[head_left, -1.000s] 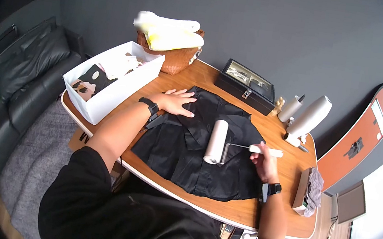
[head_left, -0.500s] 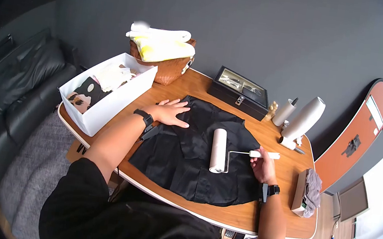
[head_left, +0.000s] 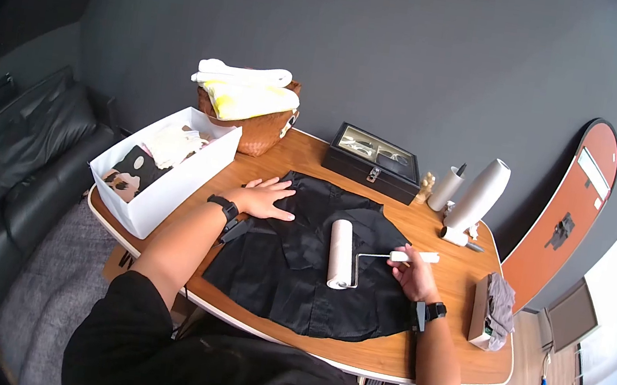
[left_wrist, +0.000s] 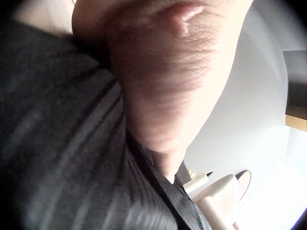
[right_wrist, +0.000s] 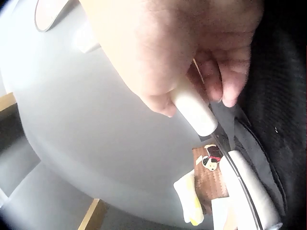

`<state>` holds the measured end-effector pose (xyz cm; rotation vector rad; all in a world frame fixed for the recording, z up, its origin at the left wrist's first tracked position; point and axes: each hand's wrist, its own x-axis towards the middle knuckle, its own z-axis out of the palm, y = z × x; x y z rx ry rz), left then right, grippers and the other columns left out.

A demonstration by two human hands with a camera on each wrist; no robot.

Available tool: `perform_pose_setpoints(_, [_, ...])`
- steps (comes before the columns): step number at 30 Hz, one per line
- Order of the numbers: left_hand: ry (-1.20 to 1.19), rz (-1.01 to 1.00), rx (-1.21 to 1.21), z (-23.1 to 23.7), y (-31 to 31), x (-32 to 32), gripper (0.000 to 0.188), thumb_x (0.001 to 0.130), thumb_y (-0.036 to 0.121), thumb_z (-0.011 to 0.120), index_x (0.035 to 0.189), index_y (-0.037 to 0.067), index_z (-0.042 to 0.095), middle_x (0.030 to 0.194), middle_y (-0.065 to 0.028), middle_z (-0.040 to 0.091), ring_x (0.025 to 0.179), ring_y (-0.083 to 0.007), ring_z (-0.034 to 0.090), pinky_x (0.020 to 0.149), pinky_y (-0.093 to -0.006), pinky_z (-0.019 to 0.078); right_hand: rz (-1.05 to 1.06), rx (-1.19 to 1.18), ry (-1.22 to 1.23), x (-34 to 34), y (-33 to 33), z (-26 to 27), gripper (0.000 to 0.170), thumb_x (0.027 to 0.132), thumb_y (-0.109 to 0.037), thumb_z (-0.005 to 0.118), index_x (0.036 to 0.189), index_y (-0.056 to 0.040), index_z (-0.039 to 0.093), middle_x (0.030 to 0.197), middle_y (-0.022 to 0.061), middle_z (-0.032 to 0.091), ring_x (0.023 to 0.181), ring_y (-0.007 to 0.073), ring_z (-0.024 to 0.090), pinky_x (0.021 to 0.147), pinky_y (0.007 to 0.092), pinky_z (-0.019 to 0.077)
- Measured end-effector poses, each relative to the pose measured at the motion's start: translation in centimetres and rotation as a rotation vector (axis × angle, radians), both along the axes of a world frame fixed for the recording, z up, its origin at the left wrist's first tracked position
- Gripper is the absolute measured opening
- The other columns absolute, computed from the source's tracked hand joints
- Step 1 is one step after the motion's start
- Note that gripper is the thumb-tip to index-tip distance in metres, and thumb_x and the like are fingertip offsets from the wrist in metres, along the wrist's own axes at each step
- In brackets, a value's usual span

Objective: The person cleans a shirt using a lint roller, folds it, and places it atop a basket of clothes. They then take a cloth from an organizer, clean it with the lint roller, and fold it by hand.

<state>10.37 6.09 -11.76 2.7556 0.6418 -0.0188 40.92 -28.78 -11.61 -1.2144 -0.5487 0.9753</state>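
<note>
A black garment (head_left: pixel 304 285) lies spread out on the wooden table. My left hand (head_left: pixel 265 199) rests flat on its upper left part, fingers spread. In the left wrist view the heel of that hand (left_wrist: pixel 168 81) presses on folds of the dark cloth (left_wrist: pixel 72 143). My right hand (head_left: pixel 416 275), by the garment's right edge, grips the white handle (right_wrist: pixel 194 110) of a lint roller (head_left: pixel 341 254). Its thumb and fingers are curled round the handle. The roller's white cylinder lies over the middle of the garment, joined to the handle by a bent metal rod.
To the left stands a white box (head_left: pixel 183 185) of folded clothes, with a brown woven bag (head_left: pixel 263 134) behind it. A black glasses case (head_left: pixel 370 171), a hairdryer-like white device (head_left: pixel 479 195) and a white cylinder (head_left: pixel 445 189) line the back. A small box of grey cloth (head_left: pixel 495 311) sits right.
The head view has tilted, so the table sits lower in it. The lint roller has shifted slightly right relative to my left hand, which stays flat on the garment.
</note>
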Motion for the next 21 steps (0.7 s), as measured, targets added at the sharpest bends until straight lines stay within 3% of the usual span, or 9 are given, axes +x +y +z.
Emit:
perform_pose_setpoints(6, [-0.012, 0.000, 0.013, -0.4, 0.3, 0.2, 0.095, 0.093, 0.079, 0.048, 0.165, 0.021, 0.029, 0.175, -0.0066, 0.012, 0.162, -0.0294, 0.004, 0.129, -0.0519, 0.0058, 0.055, -0.058, -0.039, -0.4, -0.1, 0.6, 0.042, 0.105, -0.041, 0.061, 0.129, -0.0071, 0.061, 0.115, 0.0069, 0.069, 0.104, 0.0219, 0.072, 0.077, 0.0285, 0.0575])
perform_pose_setpoints(12, [-0.025, -0.008, 0.041, -0.5, 0.5, 0.5, 0.089, 0.096, 0.076, 0.046, 0.165, 0.020, 0.030, 0.175, -0.0072, 0.014, 0.162, -0.0291, 0.007, 0.128, -0.0548, 0.0085, 0.079, -0.113, -0.084, -0.2, -0.1, 1.0, 0.046, 0.105, -0.043, 0.060, 0.132, -0.0062, 0.058, 0.121, 0.0090, 0.064, 0.102, 0.0236, 0.073, 0.073, 0.0276, 0.0590])
perform_pose_setpoints(16, [-0.028, -0.009, 0.031, -1.0, 0.6, 0.2, 0.089, 0.096, 0.076, 0.046, 0.165, 0.022, 0.031, 0.175, -0.0061, 0.015, 0.162, -0.0290, 0.008, 0.128, -0.0528, 0.0082, 0.063, -0.088, -0.064, -0.5, -0.1, 0.7, 0.045, 0.106, -0.043, 0.060, 0.131, -0.0058, 0.059, 0.116, 0.0079, 0.066, 0.099, 0.0223, 0.074, 0.071, 0.0273, 0.0595])
perform_pose_setpoints(21, [-0.042, -0.015, 0.043, -1.0, 0.9, 0.4, 0.086, 0.097, 0.075, 0.046, 0.164, 0.023, 0.032, 0.175, -0.0053, 0.016, 0.162, -0.0286, 0.009, 0.128, -0.0527, 0.0090, 0.029, -0.028, -0.019, 0.5, -0.3, 0.2, 0.033, 0.106, -0.038, 0.061, 0.119, -0.0086, 0.065, 0.102, 0.0038, 0.071, 0.085, 0.0149, 0.070, 0.066, 0.0268, 0.0556])
